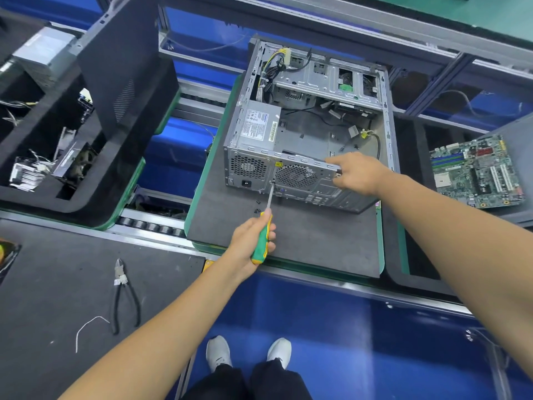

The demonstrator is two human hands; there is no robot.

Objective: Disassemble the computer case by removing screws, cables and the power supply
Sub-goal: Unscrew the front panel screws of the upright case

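Observation:
An open grey computer case (386, 116) lies on a dark foam pallet (302, 241), rear panel toward me. The power supply (258, 127) sits in its near left corner, with a bundle of cables (266, 79) running to the far side. My left hand (253, 241) grips a green and yellow screwdriver (264, 238); its tip meets a screw on the rear panel beside the supply. My right hand (357, 174) holds the case's top rear edge by the fan grille (295, 176). A few loose black screws (257, 206) lie on the foam below the panel.
Wire cutters (124, 293) and a cut white tie (86, 327) lie on the mat at lower left. A motherboard (476, 171) rests on a tray at right. A black foam bin (52, 157) at left holds removed parts. Conveyor rollers (150, 225) run between pallets.

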